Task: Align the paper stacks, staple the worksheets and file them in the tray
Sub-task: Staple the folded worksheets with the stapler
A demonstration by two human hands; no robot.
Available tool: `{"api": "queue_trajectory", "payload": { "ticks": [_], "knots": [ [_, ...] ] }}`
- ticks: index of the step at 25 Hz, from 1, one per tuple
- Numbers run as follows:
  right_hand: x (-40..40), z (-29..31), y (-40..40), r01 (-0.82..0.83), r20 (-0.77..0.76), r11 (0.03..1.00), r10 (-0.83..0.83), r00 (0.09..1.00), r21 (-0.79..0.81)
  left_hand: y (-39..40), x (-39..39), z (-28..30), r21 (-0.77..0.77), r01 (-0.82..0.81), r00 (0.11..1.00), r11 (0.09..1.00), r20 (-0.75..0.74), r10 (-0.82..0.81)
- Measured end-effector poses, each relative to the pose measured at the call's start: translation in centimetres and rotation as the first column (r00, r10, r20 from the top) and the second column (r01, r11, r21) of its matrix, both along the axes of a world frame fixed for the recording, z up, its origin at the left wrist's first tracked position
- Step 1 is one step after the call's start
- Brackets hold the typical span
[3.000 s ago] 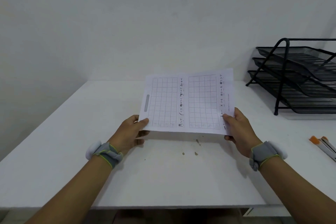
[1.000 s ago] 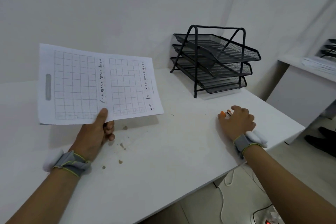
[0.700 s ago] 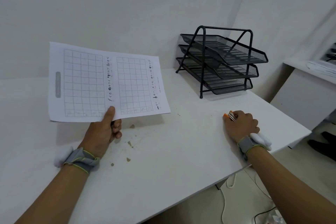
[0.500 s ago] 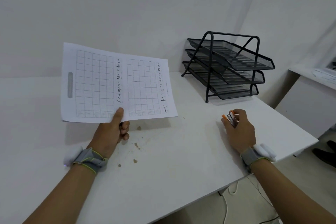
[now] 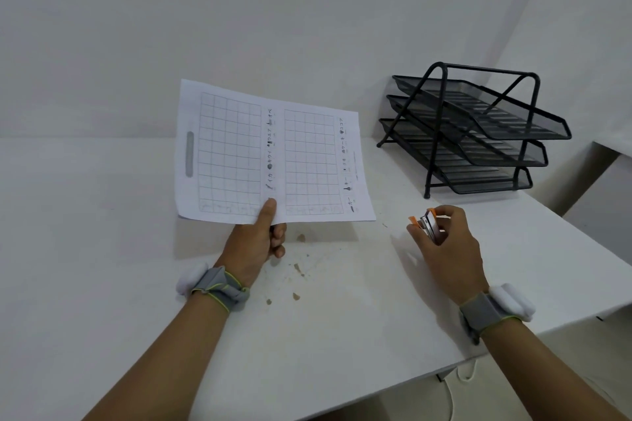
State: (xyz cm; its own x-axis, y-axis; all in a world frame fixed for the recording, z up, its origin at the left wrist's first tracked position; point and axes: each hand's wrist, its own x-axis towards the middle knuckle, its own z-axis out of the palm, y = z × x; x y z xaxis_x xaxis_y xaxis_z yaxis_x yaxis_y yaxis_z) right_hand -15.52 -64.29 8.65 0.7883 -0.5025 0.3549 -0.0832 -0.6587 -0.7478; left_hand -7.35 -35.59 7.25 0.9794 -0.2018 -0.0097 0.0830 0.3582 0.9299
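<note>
Worksheets (image 5: pixel 273 154) are hanging above the tabletop (image 5: pixel 102 249), and our left hand (image 5: pixel 258 239) is pinching them at the near edge, thumb on top and fingers curled under. We cannot tell how many sheets are in the stack; the edges are looking flush from here. Our right hand (image 5: pixel 448 243) is gripping the stapler (image 5: pixel 425 224), fingers curled round it, orange tips pointing toward the paper, held just off the surface and near the sheets' right corner but apart from them.

We are judging this as the stapling step: aligning seems done, no staple is visible yet, nothing is filed. Next move is calling for bringing a paper corner into the stapler's mouth, keeping the sheets square while the pinch is at the middle of one edge only, so the far corners are free to fan or droop. Shifting the grip nearer the chosen corner would probably help.

Tray (image 5: pixel 478 137), black mesh with three tiers, is standing at the back right of the tabletop, well apart from both hands, open fronts facing us. The right edge of the tabletop is running just beside our right wrist, with a drop and cables below. Brown specks (image 5: pixel 297 270) are lying between the hands. Open surface is stretching left and forward of the paper.
</note>
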Motion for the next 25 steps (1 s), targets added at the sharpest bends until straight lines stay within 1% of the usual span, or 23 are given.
{"api": "queue_trajectory", "payload": {
  "ticks": [1,3,5,6,7,8,10,11,13,14,15,16,17,21,22,23,25],
  "knots": [
    [-0.1,0.1,0.5,-0.012,-0.002,1.0,0.012,1.0,0.023,0.0,0.0,0.0,0.003,-0.001,1.0,1.0,0.002,0.001],
    [-0.2,0.3,1.4,-0.042,-0.003,0.991,0.042,0.999,0.126,-0.1,-0.1,0.1,0.013,0.001,1.0,1.0,0.008,-0.001],
    [-0.3,0.6,2.3,-0.099,-0.004,0.949,0.105,0.994,0.299,0.0,-0.1,0.1,0.023,0.002,1.0,1.0,0.017,-0.003],
    [-0.4,0.9,2.6,-0.133,-0.001,0.902,0.146,0.989,0.41,0.0,-0.2,0.1,0.032,0.003,1.0,0.999,0.02,-0.003],
    [-0.5,1.1,3.0,-0.164,0.008,0.833,0.188,0.982,0.529,0.0,-0.2,0.2,0.044,0.001,1.0,0.999,0.018,-0.002],
    [-0.6,1.3,3.3,-0.187,0.026,0.739,0.224,0.974,0.647,0.1,-0.2,0.2,0.054,-0.003,1.0,0.999,0.014,0.002],
    [-0.6,1.5,3.7,-0.218,0.087,0.521,0.263,0.961,0.826,0.1,-0.2,0.2,0.052,-0.006,1.0,0.999,0.014,0.005],
    [-0.6,1.4,3.8,-0.227,0.115,0.427,0.272,0.956,0.875,0.1,-0.2,0.2,0.048,-0.007,1.0,0.999,0.016,0.007],
    [-0.8,1.2,4.1,-0.238,0.16,0.276,0.277,0.947,0.931,0.1,-0.2,0.1,0.044,-0.009,1.0,0.999,0.018,0.008],
    [-0.8,1.1,4.3,-0.242,0.177,0.221,0.279,0.944,0.945,0.1,-0.1,0.1,0.044,-0.009,1.0,0.999,0.02,0.008],
    [-0.8,1.0,4.4,-0.244,0.186,0.187,0.285,0.94,0.951,0.1,-0.1,0.0,0.046,-0.008,1.0,0.999,0.019,0.007],
    [-0.8,0.9,4.6,-0.247,0.188,0.179,0.294,0.937,0.952,0.1,0.0,0.0,0.045,-0.009,1.0,0.999,0.016,0.008],
    [-0.9,0.9,4.7,-0.247,0.18,0.198,0.302,0.936,0.949,0.1,0.1,0.0,0.038,-0.011,1.0,0.999,0.015,0.01],
    [-0.9,0.5,5.4,-0.226,0.083,0.393,0.348,0.934,0.891,0.1,0.1,-0.1,0.015,-0.029,1.0,0.999,0.008,0.028],
    [-0.9,0.5,5.6,-0.224,0.068,0.418,0.356,0.932,0.88,0.1,0.2,-0.2,0.006,-0.031,1.0,1.0,0.006,0.031],
    [-0.8,0.5,5.7,-0.22,0.058,0.421,0.365,0.929,0.88,0.1,0.2,-0.2,-0.004,-0.032,0.999,0.999,0.005,0.032],
    [-0.6,0.7,6.1,-0.201,0.043,0.372,0.392,0.919,0.906,0.1,0.2,-0.2,-0.013,-0.032,0.999,0.999,0.006,0.032]
  ]
}}
